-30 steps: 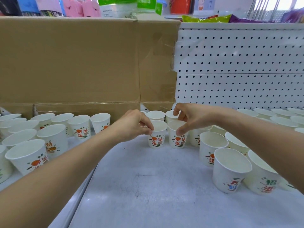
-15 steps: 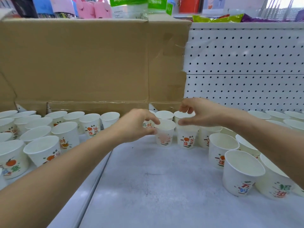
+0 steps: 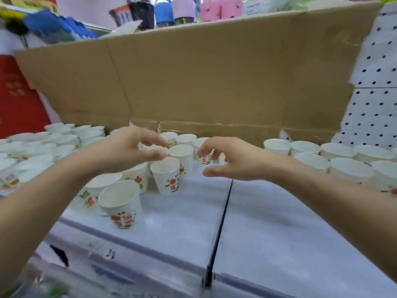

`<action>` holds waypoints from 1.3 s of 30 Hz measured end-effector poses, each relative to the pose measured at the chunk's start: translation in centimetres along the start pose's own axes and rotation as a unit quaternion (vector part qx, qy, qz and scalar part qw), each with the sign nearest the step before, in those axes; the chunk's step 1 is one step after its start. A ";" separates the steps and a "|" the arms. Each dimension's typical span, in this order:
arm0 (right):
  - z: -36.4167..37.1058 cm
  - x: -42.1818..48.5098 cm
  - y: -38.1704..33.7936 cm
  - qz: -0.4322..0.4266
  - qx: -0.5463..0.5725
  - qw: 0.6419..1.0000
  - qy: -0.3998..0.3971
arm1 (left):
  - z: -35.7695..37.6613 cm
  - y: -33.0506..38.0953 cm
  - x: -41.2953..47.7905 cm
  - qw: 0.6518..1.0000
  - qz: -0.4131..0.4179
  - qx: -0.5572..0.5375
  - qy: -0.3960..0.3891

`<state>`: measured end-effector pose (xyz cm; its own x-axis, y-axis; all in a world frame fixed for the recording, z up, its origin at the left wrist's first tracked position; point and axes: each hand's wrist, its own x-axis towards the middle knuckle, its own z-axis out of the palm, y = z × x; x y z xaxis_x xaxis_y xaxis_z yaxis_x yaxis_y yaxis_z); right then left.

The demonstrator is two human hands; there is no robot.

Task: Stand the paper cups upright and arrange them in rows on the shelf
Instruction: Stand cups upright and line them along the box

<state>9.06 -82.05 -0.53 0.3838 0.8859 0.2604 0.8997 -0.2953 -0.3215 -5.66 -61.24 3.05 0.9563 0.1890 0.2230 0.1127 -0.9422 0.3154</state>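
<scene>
Many white paper cups with red, orange and green print stand upright on the white shelf (image 3: 279, 229). One group fills the left side (image 3: 53, 145), another the right (image 3: 305, 147). Near the middle stand a front cup (image 3: 121, 204), a cup (image 3: 167, 179) and a cup behind it (image 3: 182, 152). My left hand (image 3: 129, 148) hovers over the middle cups with thumb and fingers loosely spread, holding nothing. My right hand (image 3: 227, 161) hovers just right of them, fingers loosely curled and empty, partly hiding a printed cup (image 3: 205, 159). The view is blurred.
A large cardboard sheet (image 3: 204, 78) stands along the back of the shelf, with white pegboard (image 3: 373, 104) to its right. A dark seam (image 3: 221, 216) divides two shelf panels. Red packaging (image 3: 15, 93) stands at the far left; assorted goods sit above.
Both hands let go of the two cups they were setting down and moved left to another cluster, fingers opening. The view swung left, so the right group slid to the edge.
</scene>
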 end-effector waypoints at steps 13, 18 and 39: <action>4.8 4.3 -3.9 -0.017 -0.111 0.994 0.007 | 0.4 -3.4 -5.9 1.000 -0.008 -0.019 -0.013; 2.3 -1.5 -3.6 -0.001 -0.141 0.990 0.024 | 1.2 -3.2 -7.0 0.994 0.014 0.075 -0.074; -3.9 -17.7 0.9 0.141 -0.137 0.980 -0.019 | 7.8 3.5 -3.8 0.997 0.051 -0.011 0.057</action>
<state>3.89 -99.35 -1.90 0.6214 0.7668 0.1607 0.7834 -0.6102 -0.1179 -6.82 -67.42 -3.91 0.9257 0.1244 0.3572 0.0101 -0.9521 0.3055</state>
